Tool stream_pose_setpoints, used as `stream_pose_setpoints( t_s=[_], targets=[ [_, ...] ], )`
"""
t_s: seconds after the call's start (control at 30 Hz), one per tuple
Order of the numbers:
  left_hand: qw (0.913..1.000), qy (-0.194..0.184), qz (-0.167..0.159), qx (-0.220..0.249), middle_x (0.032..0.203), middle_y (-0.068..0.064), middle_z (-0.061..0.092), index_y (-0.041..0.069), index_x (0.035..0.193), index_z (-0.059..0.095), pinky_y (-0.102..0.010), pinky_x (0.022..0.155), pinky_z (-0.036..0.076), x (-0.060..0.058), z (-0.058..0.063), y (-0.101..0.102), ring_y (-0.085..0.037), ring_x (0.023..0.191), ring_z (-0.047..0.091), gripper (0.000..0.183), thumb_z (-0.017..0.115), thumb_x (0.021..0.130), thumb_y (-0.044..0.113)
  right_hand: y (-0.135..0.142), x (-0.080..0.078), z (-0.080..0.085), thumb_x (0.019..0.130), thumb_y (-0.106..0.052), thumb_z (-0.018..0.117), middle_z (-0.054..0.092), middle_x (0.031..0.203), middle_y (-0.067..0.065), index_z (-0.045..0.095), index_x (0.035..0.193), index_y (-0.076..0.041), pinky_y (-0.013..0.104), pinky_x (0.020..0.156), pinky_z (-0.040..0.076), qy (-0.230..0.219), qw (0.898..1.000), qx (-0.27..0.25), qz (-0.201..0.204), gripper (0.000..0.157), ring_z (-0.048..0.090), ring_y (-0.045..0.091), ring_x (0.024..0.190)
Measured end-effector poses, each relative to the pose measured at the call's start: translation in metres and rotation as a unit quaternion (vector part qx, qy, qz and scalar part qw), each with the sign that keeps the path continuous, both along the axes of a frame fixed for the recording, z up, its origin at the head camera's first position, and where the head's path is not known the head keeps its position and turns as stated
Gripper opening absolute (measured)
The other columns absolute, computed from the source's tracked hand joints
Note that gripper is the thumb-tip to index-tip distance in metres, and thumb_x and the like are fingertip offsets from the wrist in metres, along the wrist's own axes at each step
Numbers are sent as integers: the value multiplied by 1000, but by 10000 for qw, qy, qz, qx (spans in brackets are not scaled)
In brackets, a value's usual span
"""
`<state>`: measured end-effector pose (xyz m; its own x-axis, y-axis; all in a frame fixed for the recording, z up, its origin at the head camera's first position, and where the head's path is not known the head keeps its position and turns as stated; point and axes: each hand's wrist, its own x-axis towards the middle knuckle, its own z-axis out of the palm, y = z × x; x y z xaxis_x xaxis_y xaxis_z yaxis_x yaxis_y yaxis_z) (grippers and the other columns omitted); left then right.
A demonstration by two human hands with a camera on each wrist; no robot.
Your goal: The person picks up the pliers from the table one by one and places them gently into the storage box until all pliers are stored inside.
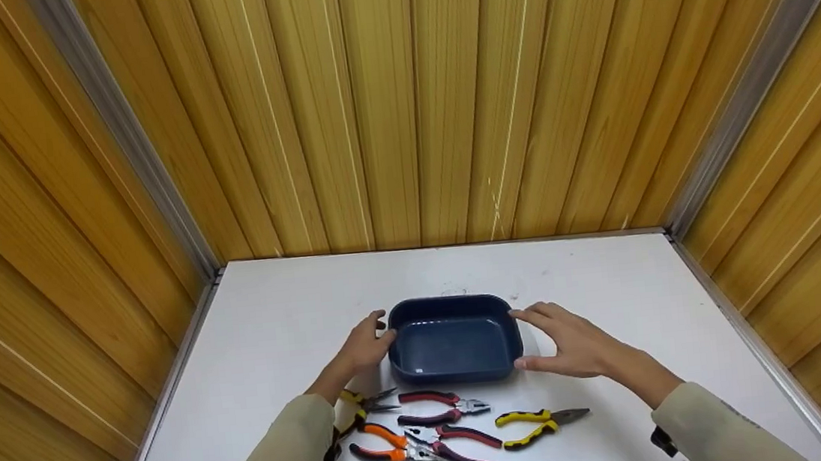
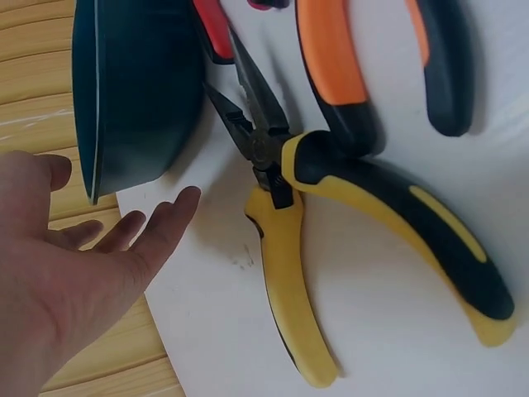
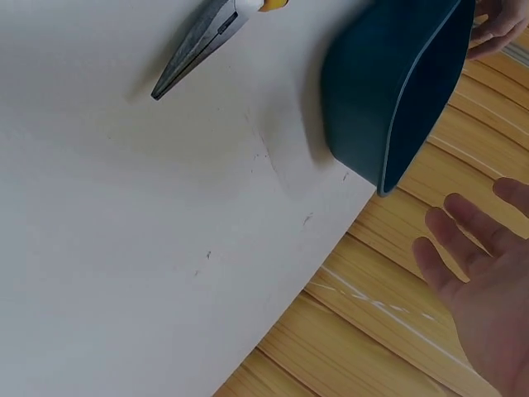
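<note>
A dark blue rectangular bin (image 1: pixel 457 365) stands on the white table between both hands, nothing visible inside it. My left hand (image 1: pixel 367 346) is at its left side, thumb close to the rim, fingers loosely spread; whether it touches cannot be told. On the opposite side my right hand (image 1: pixel 572 343) has its fingers extended, and the right wrist view shows a gap to the bin (image 3: pixel 364 99). Beneath the left hand in the left wrist view lie yellow-and-black needle-nose pliers (image 2: pixel 281 273), jaws apart. Another yellow-and-black pair (image 1: pixel 550 425) lies nearer the right forearm.
In front of the bin lie red-and-black combination pliers (image 1: pixel 465 406), a second red-handled pair (image 1: pixel 468 433) and orange-and-black pliers (image 1: pixel 398 455), the latter two overlapping. Wood-patterned panels (image 1: pixel 384 112) enclose the white table (image 1: pixel 274 296) at the back and sides.
</note>
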<state>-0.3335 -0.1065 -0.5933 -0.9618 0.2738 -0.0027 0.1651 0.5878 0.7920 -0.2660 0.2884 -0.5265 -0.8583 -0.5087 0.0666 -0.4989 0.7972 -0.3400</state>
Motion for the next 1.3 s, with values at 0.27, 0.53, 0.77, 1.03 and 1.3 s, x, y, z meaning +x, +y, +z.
stream_pose_setpoints(
  t_s=[0.27,0.53,0.77,1.03,1.3],
  targets=[
    [9999,-47,-16,-95,136,-32,63,-15,152,42,-57,108,47,1,-1,4,-47,127,60,56,56,107,16,0,4,-7,92,-76,65,57,147,7,53,156,-19,61,107,48,-36,9998,70,166,87,54,33,135],
    [9997,-237,35,42,139,-31,61,-11,154,41,-55,96,56,3,5,6,-44,121,64,56,56,108,17,3,7,-13,92,-66,73,59,142,6,56,152,-16,60,105,49,-77,9997,19,219,79,56,32,133],
    [9965,-655,142,494,143,-32,57,-8,156,41,-52,74,63,6,2,7,-40,116,67,57,57,108,18,6,14,-16,90,-75,69,58,143,6,57,151,-19,57,104,51,-326,9992,168,176,84,58,29,130],
    [9940,-856,302,612,145,-30,55,-4,157,41,-52,73,64,3,4,10,-37,111,67,57,56,108,19,6,21,-22,91,-74,68,59,139,4,62,144,-17,55,99,53,-382,9984,192,360,78,59,27,124],
    [9989,-401,120,192,142,-31,57,-8,154,43,-52,82,61,-1,0,13,-41,120,64,50,53,109,12,9,27,-36,89,-80,65,60,133,-1,66,136,-17,54,102,52,-522,9973,315,399,79,60,24,123]
  ],
)
